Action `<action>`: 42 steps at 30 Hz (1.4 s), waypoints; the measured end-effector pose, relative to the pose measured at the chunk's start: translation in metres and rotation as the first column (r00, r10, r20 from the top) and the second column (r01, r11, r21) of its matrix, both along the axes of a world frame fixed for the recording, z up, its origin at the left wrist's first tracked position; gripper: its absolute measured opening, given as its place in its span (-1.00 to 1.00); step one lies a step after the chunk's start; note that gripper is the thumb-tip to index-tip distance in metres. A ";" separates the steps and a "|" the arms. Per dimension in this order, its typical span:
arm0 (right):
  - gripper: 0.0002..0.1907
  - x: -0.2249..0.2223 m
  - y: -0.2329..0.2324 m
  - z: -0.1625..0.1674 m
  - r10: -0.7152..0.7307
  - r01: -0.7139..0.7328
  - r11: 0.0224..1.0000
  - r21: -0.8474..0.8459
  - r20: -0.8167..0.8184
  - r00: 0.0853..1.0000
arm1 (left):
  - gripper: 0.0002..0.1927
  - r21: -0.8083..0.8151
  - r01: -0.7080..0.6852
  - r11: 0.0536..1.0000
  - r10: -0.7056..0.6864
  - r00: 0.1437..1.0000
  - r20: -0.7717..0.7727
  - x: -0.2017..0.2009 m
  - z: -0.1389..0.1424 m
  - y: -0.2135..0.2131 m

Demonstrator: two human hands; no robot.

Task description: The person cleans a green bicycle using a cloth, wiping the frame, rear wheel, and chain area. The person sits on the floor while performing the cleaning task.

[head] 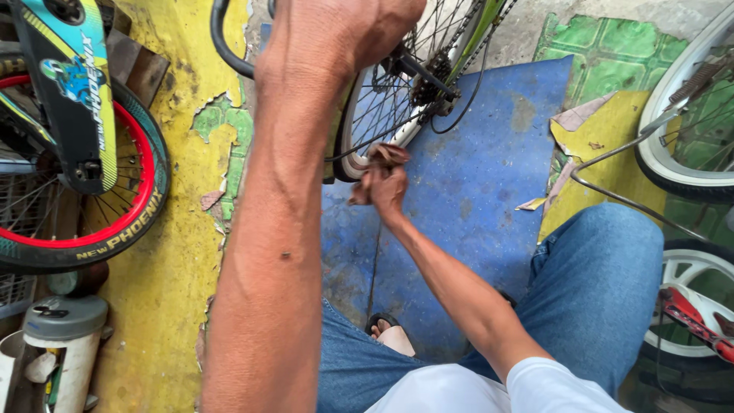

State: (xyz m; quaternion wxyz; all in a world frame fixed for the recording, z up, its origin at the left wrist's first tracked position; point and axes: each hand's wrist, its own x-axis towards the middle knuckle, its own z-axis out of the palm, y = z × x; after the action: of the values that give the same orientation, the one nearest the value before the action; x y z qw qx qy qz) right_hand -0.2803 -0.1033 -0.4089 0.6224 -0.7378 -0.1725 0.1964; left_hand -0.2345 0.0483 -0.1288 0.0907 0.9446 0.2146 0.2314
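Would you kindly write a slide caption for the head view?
Seated person's left hand grips a black tube while the right hand works at a bicycle wheel.

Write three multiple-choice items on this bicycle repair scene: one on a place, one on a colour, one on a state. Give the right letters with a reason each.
1. Where is the right hand?
A. at the rim of the spoked wheel
B. on the grey-lidded canister
C. on the person's knee

2. What colour is the mat under the spoked wheel?
A. red
B. blue
C. white

3. How are the right hand's fingers?
A. spread flat
B. pointing upward, open
C. curled shut on a brown rag

Answers:
1 A, the hand sits against the wheel's pale rim at its lower edge.
2 B, the worn sheet on the floor is blue.
3 C, the fingers are closed round the bunched rag.

The left hand is raised near the top edge, by a black curved tube; its grip cannot be told.
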 end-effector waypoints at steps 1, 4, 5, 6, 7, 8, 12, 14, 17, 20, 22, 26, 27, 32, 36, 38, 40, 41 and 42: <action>-0.73 0.010 0.003 -0.005 -0.010 0.010 0.992 -0.125 -0.001 1.000 | -0.81 0.004 -0.001 1.000 0.001 1.000 -0.002 -0.001 0.001 0.002; -0.72 0.032 0.007 -0.009 -0.012 -0.034 0.959 -0.281 -0.160 0.987 | -0.81 0.009 -0.008 1.000 0.008 1.000 -0.006 -0.004 0.002 0.004; -0.73 0.033 0.006 -0.010 0.018 -0.078 0.981 -0.178 -0.315 0.949 | -0.81 0.011 -0.010 1.000 0.010 1.000 -0.007 -0.004 0.003 0.004; -0.74 0.033 0.005 -0.009 0.059 -0.103 0.992 -0.072 -0.455 0.888 | -0.81 0.009 -0.011 1.000 0.011 1.000 -0.004 -0.003 0.003 0.004; -0.72 0.029 0.004 -0.007 0.041 -0.098 0.985 -0.140 -0.363 0.931 | -0.81 0.002 -0.008 1.000 0.008 1.000 0.002 0.000 0.003 0.001; -0.67 0.020 0.002 -0.005 0.028 -0.085 0.975 -0.207 -0.265 0.964 | -0.81 -0.005 -0.003 1.000 0.004 1.000 0.007 0.002 0.002 -0.001; -0.67 0.001 -0.001 -0.004 -0.085 0.031 0.986 0.163 0.334 0.939 | -0.81 -0.004 -0.002 1.000 0.002 1.000 0.005 0.004 0.001 0.001; -0.72 0.010 0.002 -0.009 -0.007 -0.003 0.984 -0.176 -0.061 0.998 | -0.80 0.001 -0.006 1.000 0.006 1.000 -0.007 0.000 0.000 0.004; -0.77 0.038 0.007 -0.015 0.014 -0.022 0.950 -0.311 -0.031 0.999 | -0.80 -0.004 -0.009 1.000 0.009 1.000 -0.015 -0.003 0.000 0.003; -0.77 0.045 0.010 -0.014 0.010 -0.069 0.946 -0.318 -0.184 0.983 | -0.80 -0.002 -0.008 1.000 0.008 1.000 -0.007 -0.001 0.002 0.004; -0.77 0.045 0.010 -0.013 -0.004 -0.052 0.972 -0.228 -0.237 0.972 | -0.80 0.006 -0.008 1.000 0.008 1.000 -0.002 -0.001 0.005 0.006; -0.80 0.047 0.007 -0.017 0.079 -0.073 0.997 -0.032 0.255 0.964 | -0.80 0.003 -0.013 1.000 0.013 1.000 -0.012 -0.001 0.004 0.004; -0.78 0.049 0.005 -0.019 0.135 -0.124 0.991 -0.052 0.417 0.899 | -0.80 -0.007 -0.006 1.000 0.006 1.000 -0.012 0.000 0.002 0.001; -0.75 0.044 0.004 -0.016 0.187 -0.184 0.982 -0.033 0.199 0.962 | -0.80 -0.017 0.009 1.000 -0.009 1.000 0.004 0.009 -0.003 0.000; -0.78 0.008 0.008 0.008 0.144 -0.151 0.982 -0.118 -0.064 0.988 | -0.79 -0.022 0.006 1.000 -0.006 1.000 0.001 0.007 -0.004 0.001; -0.77 -0.009 0.010 0.019 0.048 -0.048 0.999 -0.010 -0.009 0.999 | -0.79 -0.026 0.003 1.000 -0.004 1.000 -0.008 0.005 -0.005 0.001; -0.74 -0.021 0.009 0.024 -0.015 0.009 0.998 0.063 0.104 0.994 | -0.79 -0.024 0.001 1.000 -0.001 1.000 -0.012 0.003 -0.005 0.002; -0.72 -0.024 0.008 0.023 -0.030 0.015 0.997 0.080 0.192 0.981 | -0.79 -0.024 0.001 1.000 -0.001 1.000 -0.012 0.003 -0.005 0.003; -0.70 -0.022 0.007 0.020 -0.046 0.019 0.995 0.099 0.278 0.960 | -0.79 -0.021 0.002 1.000 -0.002 1.000 -0.012 0.003 -0.005 0.004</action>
State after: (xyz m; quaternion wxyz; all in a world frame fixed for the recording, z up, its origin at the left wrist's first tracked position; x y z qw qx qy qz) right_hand -0.3023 -0.0963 -0.3890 0.6295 -0.7302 -0.2558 0.0714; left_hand -0.2314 0.0523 -0.1339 0.0996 0.9451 0.2166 0.2234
